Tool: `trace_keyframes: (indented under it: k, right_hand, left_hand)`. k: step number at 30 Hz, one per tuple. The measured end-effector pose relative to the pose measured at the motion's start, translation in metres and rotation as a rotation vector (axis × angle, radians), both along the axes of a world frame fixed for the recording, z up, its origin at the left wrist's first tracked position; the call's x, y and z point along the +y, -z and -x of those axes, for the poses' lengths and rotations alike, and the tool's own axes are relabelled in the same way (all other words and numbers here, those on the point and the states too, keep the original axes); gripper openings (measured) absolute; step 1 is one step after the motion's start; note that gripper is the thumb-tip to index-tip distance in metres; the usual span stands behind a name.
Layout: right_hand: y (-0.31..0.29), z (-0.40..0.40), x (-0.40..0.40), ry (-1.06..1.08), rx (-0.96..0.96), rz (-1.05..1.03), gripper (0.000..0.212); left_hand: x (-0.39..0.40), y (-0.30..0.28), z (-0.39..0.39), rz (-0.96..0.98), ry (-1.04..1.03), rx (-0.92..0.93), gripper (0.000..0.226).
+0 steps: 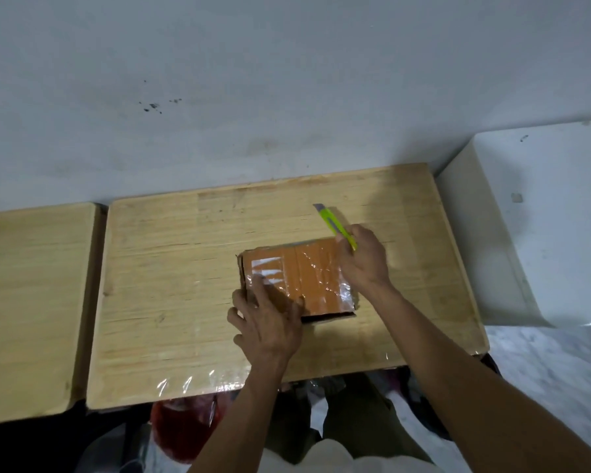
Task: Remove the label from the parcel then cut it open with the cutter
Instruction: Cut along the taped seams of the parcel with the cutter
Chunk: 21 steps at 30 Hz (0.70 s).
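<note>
Head view, looking down. Parcel (pixel 297 278) lies flat on the wooden table (pixel 185 268), right of the table's middle. It is an orange-brown cardboard box wrapped in shiny clear tape; a paler glossy patch sits on its top left part. The near edge shows a dark gap along the bottom side.

Left hand (pixel 267 322) rests on the parcel's near left corner, fingers (pixel 260 285) straight and spread, palm down, pressing the top. Nothing is grasped in it.

Right hand (pixel 364 257) sits at the parcel's far right corner, fingers curled round the cutter (pixel 335 227). Cutter body is lime green, blade end grey, pointing away from the person and to the left, above the table beyond the parcel's far edge. Blade tip is clear of the parcel. Handle end is hidden in the fist.

A strip of clear plastic film (pixel 198 384) lies crumpled at the table's near edge, left of the left forearm. A second wooden table (pixel 31 302) stands just beside the first on the left, narrow gap between. A white bin (pixel 533 216) stands to the right of the table. Grey wall (pixel 287 80) behind, with small dark marks. Red bag (pixel 185 428) shows under the table's near edge.
</note>
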State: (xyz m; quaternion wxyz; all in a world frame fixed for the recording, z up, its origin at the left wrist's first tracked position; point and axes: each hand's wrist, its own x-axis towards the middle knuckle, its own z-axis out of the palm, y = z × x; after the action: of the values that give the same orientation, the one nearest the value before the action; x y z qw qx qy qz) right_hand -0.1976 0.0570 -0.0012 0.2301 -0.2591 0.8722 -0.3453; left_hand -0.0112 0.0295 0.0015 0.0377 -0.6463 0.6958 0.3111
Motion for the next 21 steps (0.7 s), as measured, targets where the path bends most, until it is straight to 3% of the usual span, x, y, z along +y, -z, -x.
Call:
trace_keyframes:
  k: [3, 7, 13, 21]
  right_hand:
    - [-0.011, -0.003, 0.031, 0.138, 0.053, -0.002, 0.023]
    - [-0.02, -0.02, 0.072, 0.182, -0.083, -0.045, 0.029]
    - [-0.017, -0.051, 0.074, 0.076, -0.092, -0.046, 0.033]
    - [-0.017, -0.051, 0.052, 0.101, -0.045, -0.021, 0.034]
  left_hand:
    - [-0.013, 0.005, 0.006, 0.074, 0.186, 0.003, 0.095]
    - [-0.037, 0.011, 0.019, 0.104, 0.324, -0.02, 0.095]
    - [-0.055, 0.022, 0.026, 0.012, 0.322, -0.042, 0.093]
    - [-0.052, 0.029, 0.025, 0.005, 0.294, -0.03, 0.089]
